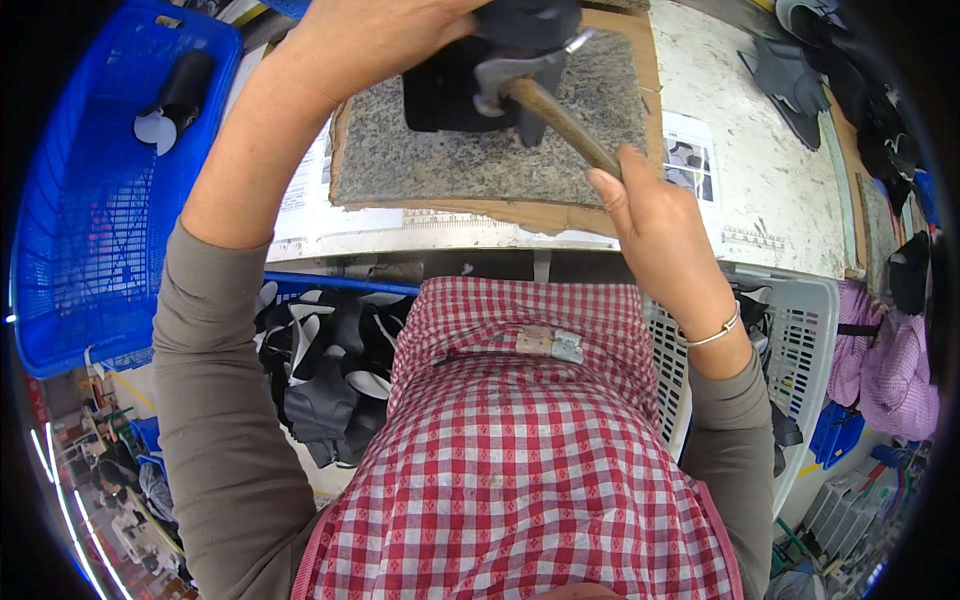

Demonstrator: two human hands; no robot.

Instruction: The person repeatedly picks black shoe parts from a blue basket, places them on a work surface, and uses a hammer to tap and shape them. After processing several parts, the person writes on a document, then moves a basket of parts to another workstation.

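Note:
My right hand (pixel 660 220) grips a hammer by its wooden handle (pixel 565 127). The grey metal hammer head (pixel 500 82) is over a black shoe-upper piece (pixel 437 95), which lies on a speckled stone slab (pixel 400 170). Whether the head touches the piece I cannot tell. At the top edge of the view my left hand (pixel 400 25) is closed on the upper part of the black piece, its fingers partly cut off by the frame. A rounded dark section of the piece (pixel 530 22) rises beside that hand.
The slab rests on a brown board (pixel 560 215) on a white worktable (pixel 760 190). Left stands a blue plastic crate (pixel 60 200) holding a rolled black piece (pixel 185 88). Black pieces (pixel 335 375) fill a container below the table; a white basket (pixel 808 340) stands right. More black pieces (pixel 790 85) lie far right.

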